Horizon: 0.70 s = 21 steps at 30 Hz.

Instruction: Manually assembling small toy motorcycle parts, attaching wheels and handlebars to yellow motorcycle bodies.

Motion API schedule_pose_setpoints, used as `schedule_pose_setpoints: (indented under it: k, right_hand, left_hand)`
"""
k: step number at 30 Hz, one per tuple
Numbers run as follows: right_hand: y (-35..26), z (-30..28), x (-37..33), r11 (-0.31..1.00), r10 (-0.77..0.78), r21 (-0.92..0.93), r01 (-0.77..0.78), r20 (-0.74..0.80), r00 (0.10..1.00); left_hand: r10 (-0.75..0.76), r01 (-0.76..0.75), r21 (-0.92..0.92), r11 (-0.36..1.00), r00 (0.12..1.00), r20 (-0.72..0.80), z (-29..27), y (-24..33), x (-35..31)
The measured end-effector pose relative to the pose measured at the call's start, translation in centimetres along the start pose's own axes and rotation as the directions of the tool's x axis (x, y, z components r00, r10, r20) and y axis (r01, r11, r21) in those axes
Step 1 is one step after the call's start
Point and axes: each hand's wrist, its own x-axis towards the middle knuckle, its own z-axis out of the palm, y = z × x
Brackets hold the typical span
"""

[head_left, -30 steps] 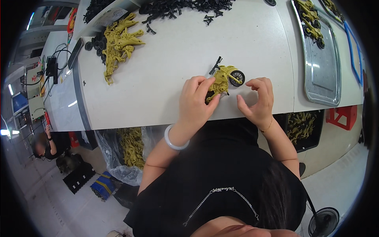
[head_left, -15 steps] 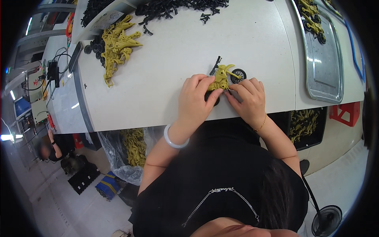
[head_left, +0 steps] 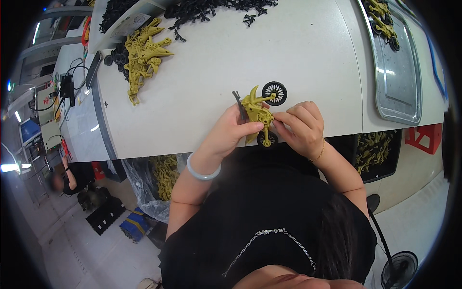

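Observation:
A yellow toy motorcycle [head_left: 257, 113] with black spoked wheels and a black handlebar is held just above the table's near edge. My left hand [head_left: 228, 129] is closed round its body from the left, thumb lying across the lower part. The front wheel [head_left: 275, 93] points away from me and the rear wheel [head_left: 267, 138] is nearest me. My right hand [head_left: 301, 126] has thumb and forefinger pinched together against the right side of the motorcycle body. Whatever is between those fingertips is too small to make out.
Yellow motorcycle bodies [head_left: 144, 53] lie piled at the table's left beside black wheels [head_left: 119, 59]. Black handlebars [head_left: 207, 10] are heaped at the back. A metal tray [head_left: 397, 86] with assembled motorcycles stands right. Below the table sit a bag [head_left: 166, 180] and black bin [head_left: 375, 154] of yellow parts.
The motorcycle has turned and tilted in my left hand, its handlebar now further left and its rear wheel showing. My left hand has shifted left and its thumb has moved; the right stays close.

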Motion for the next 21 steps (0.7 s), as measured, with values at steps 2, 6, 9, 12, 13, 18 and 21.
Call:
schedule_pose_setpoints:
  k: [2, 6, 9, 12, 13, 18, 21]
  right_hand:
    - [-0.2, -0.2, 0.6, 0.997, 0.014, 0.073, -0.013, -0.022, 1.0]
    - [-0.1, -0.3, 0.3, 0.978, -0.021, 0.206, 0.022, -0.007, 1.0]
    - [-0.7, -0.5, 0.4, 0.988, -0.054, 0.143, 0.054, -0.007, 0.999]
    - [-1.0, -0.8, 0.6, 0.987, -0.076, 0.143, 0.074, 0.004, 0.997]
    - [-1.0, -0.8, 0.5, 0.987, -0.074, 0.146, 0.073, 0.004, 0.997]
    - [-1.4, -0.6, 0.2, 0.981, -0.085, 0.174, 0.087, -0.017, 0.996]
    - [-1.4, -0.6, 0.2, 0.977, -0.118, 0.175, 0.122, -0.03, 0.993]
  left_hand:
    - [-0.044, 0.05, -0.14, 0.989, 0.998, 0.043, 0.0, 0.0, -0.6]
    - [0.004, 0.006, -0.181, 0.983, 0.999, 0.053, 0.2, -0.7, -1.3]
    - [0.019, -0.008, -0.246, 0.969, 0.999, 0.039, 0.6, -0.5, -1.5]
    - [-0.012, 0.022, -0.295, 0.955, 0.999, 0.033, 0.7, -0.3, -1.6]
    - [0.011, -0.01, -0.255, 0.967, 1.0, 0.001, 0.7, -0.8, -1.4]
    - [0.061, -0.068, -0.271, 0.96, 0.998, -0.034, 0.9, -1.4, -1.6]
    - [0.069, -0.062, -0.293, 0.954, 0.998, 0.012, 0.6, -1.9, -1.5]
